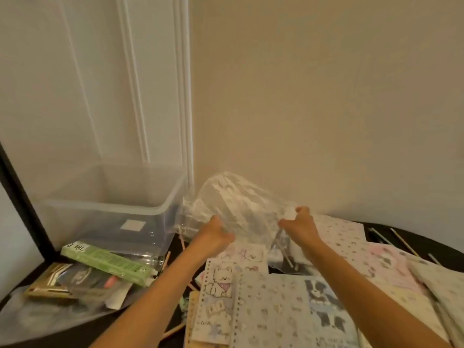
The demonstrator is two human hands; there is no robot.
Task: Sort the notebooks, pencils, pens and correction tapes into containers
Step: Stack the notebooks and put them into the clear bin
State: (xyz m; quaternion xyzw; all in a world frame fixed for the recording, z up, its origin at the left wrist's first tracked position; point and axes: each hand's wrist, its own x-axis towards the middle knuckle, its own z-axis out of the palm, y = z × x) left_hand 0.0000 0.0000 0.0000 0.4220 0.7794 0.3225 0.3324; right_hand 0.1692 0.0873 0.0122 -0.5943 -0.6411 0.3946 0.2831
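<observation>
Both hands hold a clear plastic bag lifted above the dark table. My left hand grips its lower left edge; my right hand pinches its right edge. Below the bag lie several patterned notebooks, among them one with a white dog and a spiral one with small prints. Pencils lie at the far right, and others poke out under the notebooks. A large clear container stands at the left by the wall.
A green box leans against the container's front. Flat packages and clear wrapping lie at the near left. A pale wall closes the back; a dark frame runs up the left side.
</observation>
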